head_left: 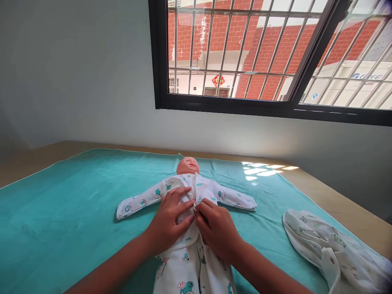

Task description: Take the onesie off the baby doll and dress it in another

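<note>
A baby doll (188, 165) lies on its back, dressed in a white printed baby shirt (206, 185) with both sleeves spread out to the sides. Below the shirt are white printed baby trousers (180, 269). My left hand (173, 214) rests on the shirt's chest with its fingers stretched out beside the front opening. My right hand (216, 226) is closed, thumb and fingers pinching the shirt's front edge near the middle. Whatever fastener may sit between those fingertips is hidden.
A turquoise cloth (76, 196) covers most of the wooden table (324, 188). At the right lies a crumpled white printed garment (330, 245). Behind the table is a wall with a barred, black-framed window (226, 102). Sunlight falls on the cloth's far right corner.
</note>
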`<state>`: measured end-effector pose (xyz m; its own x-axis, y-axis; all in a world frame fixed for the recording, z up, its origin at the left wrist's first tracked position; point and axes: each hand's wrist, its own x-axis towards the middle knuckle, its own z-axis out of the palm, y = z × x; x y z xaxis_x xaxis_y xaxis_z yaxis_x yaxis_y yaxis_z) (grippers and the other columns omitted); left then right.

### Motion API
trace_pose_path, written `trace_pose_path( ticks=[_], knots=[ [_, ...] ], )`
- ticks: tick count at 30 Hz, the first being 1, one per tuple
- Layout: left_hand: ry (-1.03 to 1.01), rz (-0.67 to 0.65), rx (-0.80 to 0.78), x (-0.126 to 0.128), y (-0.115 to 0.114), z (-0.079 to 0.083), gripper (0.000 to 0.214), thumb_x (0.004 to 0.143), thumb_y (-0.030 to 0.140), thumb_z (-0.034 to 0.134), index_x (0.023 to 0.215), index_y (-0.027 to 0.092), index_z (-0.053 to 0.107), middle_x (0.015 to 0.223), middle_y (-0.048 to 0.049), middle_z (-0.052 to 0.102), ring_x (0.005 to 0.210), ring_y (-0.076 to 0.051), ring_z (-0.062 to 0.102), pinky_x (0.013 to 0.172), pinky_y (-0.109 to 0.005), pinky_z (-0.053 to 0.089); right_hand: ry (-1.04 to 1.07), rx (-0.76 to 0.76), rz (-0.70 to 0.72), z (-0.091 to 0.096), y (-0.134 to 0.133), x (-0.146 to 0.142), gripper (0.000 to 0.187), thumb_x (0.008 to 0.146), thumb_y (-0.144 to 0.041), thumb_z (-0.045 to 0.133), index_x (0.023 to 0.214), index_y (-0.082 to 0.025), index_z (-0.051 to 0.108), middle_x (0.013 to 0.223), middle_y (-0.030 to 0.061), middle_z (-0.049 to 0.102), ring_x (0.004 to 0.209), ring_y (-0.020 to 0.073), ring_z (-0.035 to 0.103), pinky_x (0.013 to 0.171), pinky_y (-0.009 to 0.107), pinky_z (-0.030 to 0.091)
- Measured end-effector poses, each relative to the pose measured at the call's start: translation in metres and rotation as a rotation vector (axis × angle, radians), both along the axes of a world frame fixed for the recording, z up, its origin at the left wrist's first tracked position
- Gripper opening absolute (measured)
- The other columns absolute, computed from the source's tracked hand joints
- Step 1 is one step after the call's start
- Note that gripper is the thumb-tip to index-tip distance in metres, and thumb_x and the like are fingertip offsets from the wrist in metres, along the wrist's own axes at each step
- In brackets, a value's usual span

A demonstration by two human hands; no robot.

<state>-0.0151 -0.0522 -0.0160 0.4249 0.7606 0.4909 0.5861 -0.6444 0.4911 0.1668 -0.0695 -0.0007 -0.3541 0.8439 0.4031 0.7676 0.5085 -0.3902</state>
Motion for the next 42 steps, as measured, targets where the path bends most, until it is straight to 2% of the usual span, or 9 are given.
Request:
trace_pose_path(
  ticks=[6, 10, 17, 22, 25, 29, 35, 38, 42],
  knots=[
    [0.052, 0.032, 0.034, 0.002, -0.004, 0.009, 0.033, 0.087, 0.033, 0.058, 0.119, 0.028, 0.065, 0.142, -0.0057, 0.049, 0.132, -0.027, 0.039, 0.111, -0.047, 0.033, 0.1, -0.046, 0.115, -0.002, 0.004, 0.007, 0.02, 0.09, -0.016, 0.043, 0.07, -0.02, 0.048, 0.073, -0.0027, 0.049, 0.062, 0.0107, 0.042, 0.06, 0.025, 0.028],
    [0.063, 0.001, 0.054, 0.001, -0.002, 0.013, 0.029, 0.088, 0.036, 0.058, 0.115, 0.029, 0.066, 0.138, -0.0034, 0.053, 0.131, -0.025, 0.04, 0.112, -0.044, 0.034, 0.151, -0.052, 0.186, -0.003, 0.008, 0.011, 0.022, 0.09, -0.018, 0.043, 0.07, -0.02, 0.05, 0.073, -0.0023, 0.05, 0.063, 0.0112, 0.044, 0.06, 0.025, 0.029],
    [0.084, 0.04, 0.154, 0.004, -0.001, 0.015, 0.022, 0.084, 0.017, 0.055, 0.101, 0.026, 0.067, 0.128, -0.0013, 0.061, 0.125, -0.023, 0.046, 0.106, -0.042, 0.039, 0.159, -0.056, 0.235, -0.003, 0.007, 0.012, 0.021, 0.09, -0.017, 0.045, 0.07, -0.02, 0.052, 0.073, -0.0026, 0.05, 0.063, 0.0107, 0.043, 0.061, 0.024, 0.03],
    [0.054, 0.102, 0.179, 0.009, -0.003, 0.015, 0.023, 0.083, 0.015, 0.055, 0.096, 0.026, 0.069, 0.121, -0.0007, 0.064, 0.118, -0.023, 0.051, 0.101, -0.042, 0.042, 0.16, -0.05, 0.273, -0.002, 0.007, 0.013, 0.02, 0.09, -0.016, 0.046, 0.071, -0.02, 0.051, 0.073, -0.003, 0.05, 0.063, 0.0103, 0.042, 0.061, 0.024, 0.029],
    [0.031, 0.109, 0.172, 0.01, -0.003, 0.014, 0.023, 0.08, 0.012, 0.055, 0.094, 0.025, 0.069, 0.12, -0.0011, 0.064, 0.117, -0.023, 0.051, 0.101, -0.042, 0.042, 0.167, -0.054, 0.244, -0.003, 0.007, 0.011, 0.02, 0.091, -0.017, 0.045, 0.072, -0.02, 0.05, 0.073, -0.0033, 0.05, 0.064, 0.0104, 0.043, 0.061, 0.025, 0.029],
    [-0.021, 0.041, 0.152, 0.01, -0.001, 0.013, 0.025, 0.078, 0.008, 0.054, 0.091, 0.023, 0.069, 0.118, -0.0016, 0.064, 0.118, -0.022, 0.049, 0.104, -0.04, 0.04, 0.22, -0.05, 0.138, -0.005, 0.006, 0.006, 0.021, 0.094, -0.024, 0.044, 0.074, -0.02, 0.049, 0.074, -0.0028, 0.052, 0.065, 0.0111, 0.044, 0.061, 0.026, 0.029],
    [-0.163, 0.029, -0.008, 0.012, -0.003, 0.013, 0.023, 0.075, 0.005, 0.055, 0.079, 0.024, 0.068, 0.117, 0.0004, 0.064, 0.12, -0.021, 0.048, 0.107, -0.041, 0.037, 0.305, -0.081, -0.008, -0.011, 0.01, 0.003, 0.024, 0.094, -0.028, 0.044, 0.072, -0.02, 0.047, 0.07, -0.0027, 0.052, 0.065, 0.0122, 0.044, 0.061, 0.026, 0.029],
    [-0.198, 0.038, -0.039, 0.014, -0.005, 0.01, 0.02, 0.077, 0.007, 0.055, 0.081, 0.023, 0.066, 0.12, 0.0004, 0.062, 0.12, -0.02, 0.048, 0.108, -0.041, 0.036, 0.357, -0.115, -0.069, -0.012, 0.014, 0.004, 0.024, 0.092, -0.03, 0.045, 0.07, -0.02, 0.046, 0.067, -0.0028, 0.052, 0.064, 0.0128, 0.043, 0.062, 0.027, 0.03],
    [-0.194, 0.019, 0.017, 0.011, -0.003, 0.008, 0.011, 0.084, 0.012, 0.055, 0.083, 0.022, 0.061, 0.118, -0.0012, 0.063, 0.12, -0.019, 0.048, 0.107, -0.039, 0.037, 0.408, -0.144, -0.055, -0.008, 0.015, 0.004, 0.025, 0.088, -0.031, 0.049, 0.067, -0.019, 0.045, 0.065, -0.0032, 0.05, 0.063, 0.0125, 0.04, 0.061, 0.027, 0.03]
  ],
)
